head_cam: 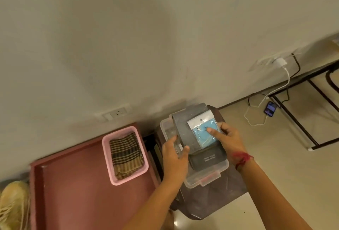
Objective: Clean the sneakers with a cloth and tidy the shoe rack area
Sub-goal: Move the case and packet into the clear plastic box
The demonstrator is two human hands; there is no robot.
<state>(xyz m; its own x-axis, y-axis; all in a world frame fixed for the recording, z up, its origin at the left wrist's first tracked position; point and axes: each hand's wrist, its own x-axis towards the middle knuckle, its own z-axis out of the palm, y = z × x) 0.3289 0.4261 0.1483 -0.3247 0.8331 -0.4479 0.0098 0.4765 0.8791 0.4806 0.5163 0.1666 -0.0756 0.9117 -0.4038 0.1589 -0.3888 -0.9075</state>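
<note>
Forearms ran up from the bottom edge to a stack at centre right: the left hand [174, 153] had its fingers curled round a grey pouch [185, 134] at its left edge, while the right hand [230, 138] pinched a blue packet [203, 134] on top. Lying loose, the packet could slide off if the pouch tilted — or the clear box [207, 176] beneath could shift. At centre left the cloth [126, 154] sat in a pink basket [106, 148], with the sneaker [12, 206] at lower left — both well apart from the busy hands. At upper right a phone [270, 108] lay on the floor.

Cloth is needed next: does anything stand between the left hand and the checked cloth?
Nothing visible does. The checked cloth lies uncovered in the pink basket, left of the left hand, which holds the grey case.
</note>
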